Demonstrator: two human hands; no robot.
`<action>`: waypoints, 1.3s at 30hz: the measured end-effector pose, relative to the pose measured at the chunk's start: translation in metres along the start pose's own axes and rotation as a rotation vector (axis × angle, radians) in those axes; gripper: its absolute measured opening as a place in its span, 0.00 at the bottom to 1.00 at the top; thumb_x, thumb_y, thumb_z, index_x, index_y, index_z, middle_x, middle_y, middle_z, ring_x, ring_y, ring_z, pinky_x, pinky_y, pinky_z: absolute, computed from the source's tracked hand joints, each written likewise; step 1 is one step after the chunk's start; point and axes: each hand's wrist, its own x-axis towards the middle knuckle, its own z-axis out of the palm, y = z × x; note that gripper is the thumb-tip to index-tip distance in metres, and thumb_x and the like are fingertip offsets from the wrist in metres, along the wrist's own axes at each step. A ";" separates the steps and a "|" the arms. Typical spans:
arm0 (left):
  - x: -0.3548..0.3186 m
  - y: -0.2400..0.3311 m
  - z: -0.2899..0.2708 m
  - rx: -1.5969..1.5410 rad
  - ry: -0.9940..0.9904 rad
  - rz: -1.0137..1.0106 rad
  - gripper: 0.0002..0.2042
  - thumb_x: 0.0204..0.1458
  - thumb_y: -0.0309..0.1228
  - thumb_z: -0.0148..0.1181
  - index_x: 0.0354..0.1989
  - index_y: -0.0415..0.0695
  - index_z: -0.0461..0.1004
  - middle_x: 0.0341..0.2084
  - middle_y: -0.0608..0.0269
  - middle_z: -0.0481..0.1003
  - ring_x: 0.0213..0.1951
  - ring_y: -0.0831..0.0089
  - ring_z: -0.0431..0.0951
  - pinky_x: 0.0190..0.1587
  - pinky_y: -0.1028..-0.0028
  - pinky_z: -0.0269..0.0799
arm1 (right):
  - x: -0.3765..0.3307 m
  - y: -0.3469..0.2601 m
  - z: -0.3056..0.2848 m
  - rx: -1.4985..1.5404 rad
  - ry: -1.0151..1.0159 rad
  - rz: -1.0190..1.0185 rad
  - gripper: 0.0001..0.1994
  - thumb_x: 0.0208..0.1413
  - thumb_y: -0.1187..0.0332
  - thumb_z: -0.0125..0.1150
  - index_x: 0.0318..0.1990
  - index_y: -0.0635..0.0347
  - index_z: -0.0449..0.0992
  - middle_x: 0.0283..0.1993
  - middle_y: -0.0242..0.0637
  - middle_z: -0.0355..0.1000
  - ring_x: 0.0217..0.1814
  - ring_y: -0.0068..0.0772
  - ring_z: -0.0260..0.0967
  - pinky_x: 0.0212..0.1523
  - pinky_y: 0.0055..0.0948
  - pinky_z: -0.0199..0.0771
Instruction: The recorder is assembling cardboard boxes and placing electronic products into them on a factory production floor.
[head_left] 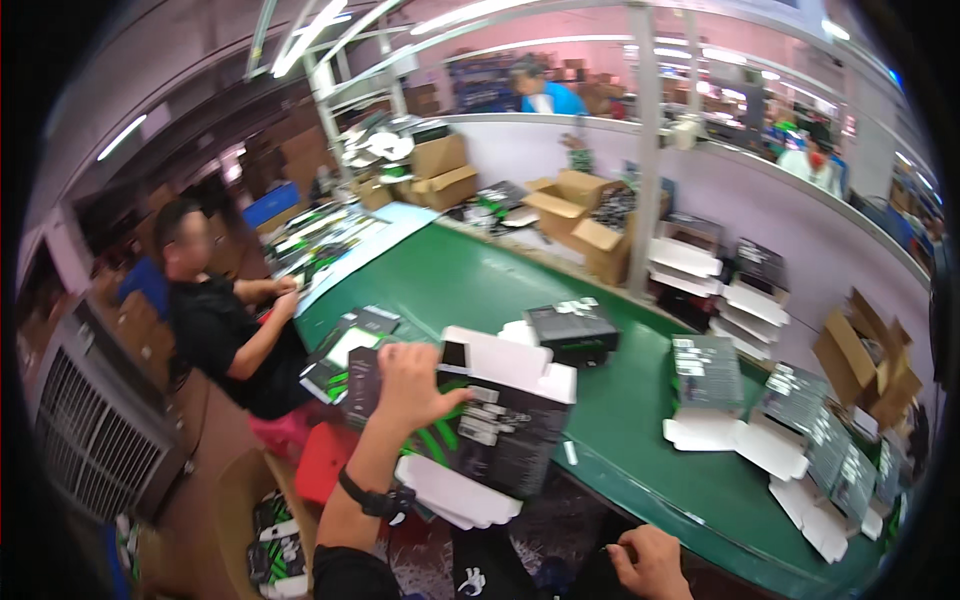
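My left hand (408, 388) is closed on the edge of a black cardboard box (505, 425) with green stripes and white labels. The box is tilted at the front edge of the green table (480, 290), and its white flaps stand out at the top and bottom. My right hand (650, 562) is low at the lower edge, apart from the box, its fingers curled in and nothing showing in them. Flattened black and green cartons (350, 350) lie on the table just beyond my left hand. Farther back, another black box (572, 330) lies on the table with a white flap out.
Several dark boxes with open white flaps (707, 372) line the table's right side. Brown cartons (580, 215) stand along the back ledge by a post (643, 150). At the left, a co-worker (235, 320) handles something small. A carton of packages (235, 530) and a red stool (325, 460) stand below.
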 end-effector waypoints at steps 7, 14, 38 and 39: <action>-0.048 0.067 -0.092 -0.267 0.052 0.079 0.14 0.47 0.39 0.66 0.28 0.41 0.71 0.20 0.57 0.68 0.27 0.56 0.69 0.39 0.60 0.61 | 0.046 -0.002 0.002 0.237 -0.086 -0.178 0.08 0.54 0.66 0.68 0.31 0.58 0.75 0.27 0.40 0.70 0.28 0.48 0.69 0.28 0.40 0.69; -0.122 0.103 -0.135 -0.443 -0.138 -0.107 0.11 0.48 0.35 0.66 0.28 0.40 0.72 0.21 0.56 0.66 0.27 0.55 0.66 0.39 0.60 0.59 | 0.073 0.027 0.038 0.351 -0.050 -0.568 0.10 0.44 0.70 0.73 0.29 0.57 0.75 0.20 0.31 0.69 0.20 0.34 0.66 0.20 0.30 0.63; -0.222 0.141 -0.126 -1.169 -0.704 -0.033 0.08 0.50 0.29 0.64 0.33 0.39 0.74 0.25 0.54 0.75 0.29 0.59 0.73 0.37 0.64 0.66 | 0.046 -0.099 0.048 0.026 -0.100 -1.299 0.06 0.45 0.64 0.62 0.28 0.47 0.70 0.24 0.22 0.59 0.26 0.22 0.62 0.21 0.23 0.59; -0.229 0.142 -0.126 -1.210 -0.705 -0.045 0.08 0.50 0.28 0.63 0.32 0.38 0.73 0.23 0.52 0.75 0.25 0.60 0.75 0.32 0.66 0.68 | 0.042 -0.101 0.052 0.028 -0.109 -1.315 0.06 0.45 0.64 0.62 0.28 0.47 0.70 0.24 0.22 0.59 0.26 0.22 0.62 0.21 0.23 0.59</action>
